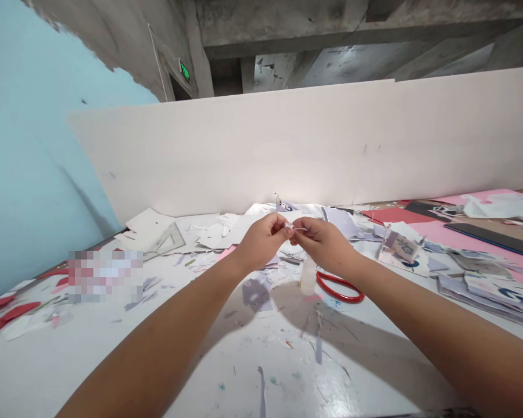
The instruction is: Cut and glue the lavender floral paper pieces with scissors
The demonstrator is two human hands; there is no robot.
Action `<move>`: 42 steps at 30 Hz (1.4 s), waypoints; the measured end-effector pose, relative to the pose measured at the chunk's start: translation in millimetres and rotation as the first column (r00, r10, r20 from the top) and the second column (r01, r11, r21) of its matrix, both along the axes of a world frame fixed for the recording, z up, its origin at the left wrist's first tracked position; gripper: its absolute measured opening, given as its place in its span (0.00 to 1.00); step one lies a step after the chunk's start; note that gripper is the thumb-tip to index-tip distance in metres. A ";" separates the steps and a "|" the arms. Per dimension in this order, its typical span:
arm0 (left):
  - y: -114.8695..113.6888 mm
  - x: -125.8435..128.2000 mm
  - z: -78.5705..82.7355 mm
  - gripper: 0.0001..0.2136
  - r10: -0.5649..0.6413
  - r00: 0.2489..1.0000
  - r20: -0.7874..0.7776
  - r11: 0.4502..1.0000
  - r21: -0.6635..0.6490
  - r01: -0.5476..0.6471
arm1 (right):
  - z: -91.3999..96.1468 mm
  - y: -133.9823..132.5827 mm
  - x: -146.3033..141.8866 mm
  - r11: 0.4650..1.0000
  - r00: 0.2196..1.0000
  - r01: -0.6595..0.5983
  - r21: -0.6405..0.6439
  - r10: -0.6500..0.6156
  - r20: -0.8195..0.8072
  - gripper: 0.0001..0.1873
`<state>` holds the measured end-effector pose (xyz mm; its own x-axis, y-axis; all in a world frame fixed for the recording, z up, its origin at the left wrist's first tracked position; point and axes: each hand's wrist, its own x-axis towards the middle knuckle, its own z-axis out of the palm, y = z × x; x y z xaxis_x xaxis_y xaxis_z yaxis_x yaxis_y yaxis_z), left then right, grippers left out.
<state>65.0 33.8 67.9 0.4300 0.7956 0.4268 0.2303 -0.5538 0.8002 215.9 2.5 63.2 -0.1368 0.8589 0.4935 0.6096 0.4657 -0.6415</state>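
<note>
Both hands meet above the middle of the white table (244, 360), fingertips close together. Between them is a thin white strip (300, 228), perhaps paper or string; its kind is too small to tell. My left hand (264, 239) pinches it from the left, thumb on top. From the other side my right hand (320, 238) grips it with bent fingers, and a pale end sticks out by the thumb. Below the right wrist stands a small translucent white bottle (308, 277). Beside it lie red scissor handles (340, 288), the blades hidden.
Paper scraps and cuttings litter the table. A clear set square (168, 241) lies at left and red paper pieces (15, 313) further left. At right are a dark phone (492, 238), pink sheets (466, 247) and stacked paper (492, 296). A white panel (244, 157) closes the back.
</note>
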 end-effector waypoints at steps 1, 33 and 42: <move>-0.7 -0.7 1.3 0.07 0.011 1.000 -0.012 1.000 0.015 -0.011 | -0.1 -0.3 -0.4 1.000 1.000 -0.004 0.004 0.004 0.007 0.10; 44.1 -68.2 14.2 0.13 0.198 0.412 -0.889 0.924 0.030 -0.380 | 9.6 8.0 19.9 0.989 0.976 -0.032 -0.146 -0.001 -0.217 0.25; 34.1 -64.6 20.0 0.10 0.184 0.368 -0.911 0.925 0.035 -0.377 | 9.7 8.3 20.5 0.988 0.985 -0.013 -0.155 -0.014 -0.172 0.25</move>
